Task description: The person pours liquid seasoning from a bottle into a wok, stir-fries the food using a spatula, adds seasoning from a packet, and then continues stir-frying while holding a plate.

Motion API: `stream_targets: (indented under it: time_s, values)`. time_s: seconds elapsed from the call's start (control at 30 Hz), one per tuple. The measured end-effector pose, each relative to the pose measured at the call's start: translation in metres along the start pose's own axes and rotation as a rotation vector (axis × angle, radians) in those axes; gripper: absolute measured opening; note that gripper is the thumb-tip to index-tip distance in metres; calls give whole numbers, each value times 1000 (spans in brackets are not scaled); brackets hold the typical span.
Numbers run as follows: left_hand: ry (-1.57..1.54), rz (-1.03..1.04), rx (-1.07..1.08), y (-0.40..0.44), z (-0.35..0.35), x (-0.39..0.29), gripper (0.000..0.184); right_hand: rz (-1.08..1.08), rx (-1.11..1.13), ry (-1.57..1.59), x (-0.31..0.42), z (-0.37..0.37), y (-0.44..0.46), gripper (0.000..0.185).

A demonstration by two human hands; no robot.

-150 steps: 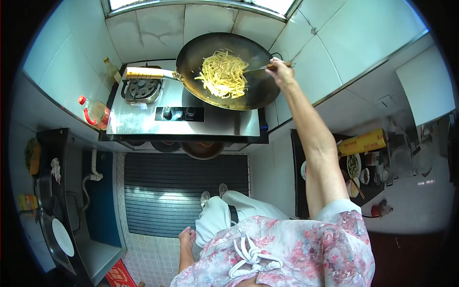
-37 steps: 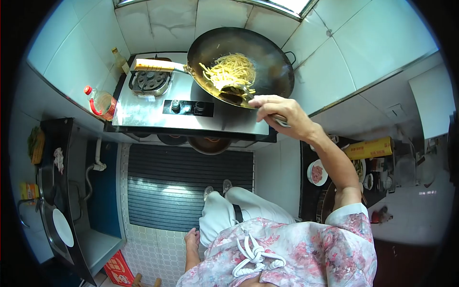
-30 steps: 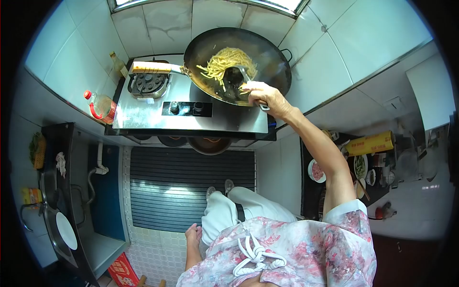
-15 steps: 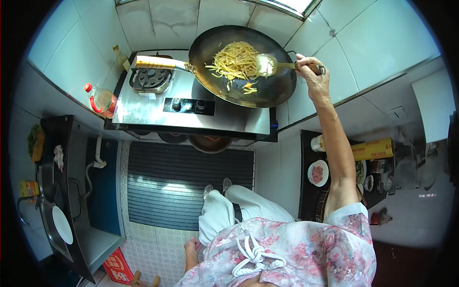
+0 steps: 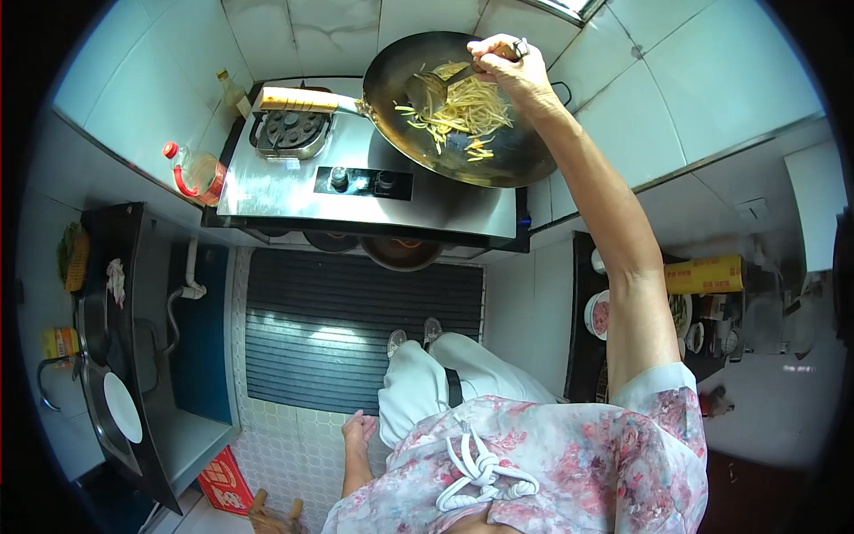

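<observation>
A dark wok (image 5: 418,151) with a wooden handle (image 5: 298,100) sits on the right side of the stove. In it lie pale yellow shredded strips (image 5: 471,109), probably potato, with a few orange bits near the front. My right hand (image 5: 516,76) is closed around the handle of a spatula (image 5: 427,93), above the wok's far right part. The spatula's head rests among the strips at their left side, and the hand covers part of its shaft. Low beside my trousers hangs my left hand (image 5: 359,429), holding nothing, with its fingers loosely extended.
Left of the wok is a second burner (image 5: 292,133) on the steel stove (image 5: 267,191). An oil bottle with a red cap (image 5: 197,173) and a smaller glass bottle (image 5: 234,94) stand by the wall. A bowl of pink meat (image 5: 599,315) is on the right counter; a sink unit (image 5: 133,356) is at left.
My right hand has swung left and inward over the wok. The spatula's head has passed from the right side of the strips to their left, and the strips are more spread out.
</observation>
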State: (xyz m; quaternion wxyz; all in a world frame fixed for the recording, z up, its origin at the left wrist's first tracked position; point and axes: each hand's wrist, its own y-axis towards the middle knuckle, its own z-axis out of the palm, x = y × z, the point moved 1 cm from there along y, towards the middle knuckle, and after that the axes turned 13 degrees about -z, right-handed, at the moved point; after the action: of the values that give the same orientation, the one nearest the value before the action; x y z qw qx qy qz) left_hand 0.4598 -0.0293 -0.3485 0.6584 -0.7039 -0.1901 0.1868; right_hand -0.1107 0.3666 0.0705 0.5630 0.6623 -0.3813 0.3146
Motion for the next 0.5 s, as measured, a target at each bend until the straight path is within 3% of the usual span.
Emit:
stream_targets:
  time_s: [0.27,0.5]
  values:
    - [76,-149,-67,7,-11,40,43,44,133,-98,-3,1,26,4]
    - [21,-40,33,26,3,26,41,52,182,-179,1,9,28,5]
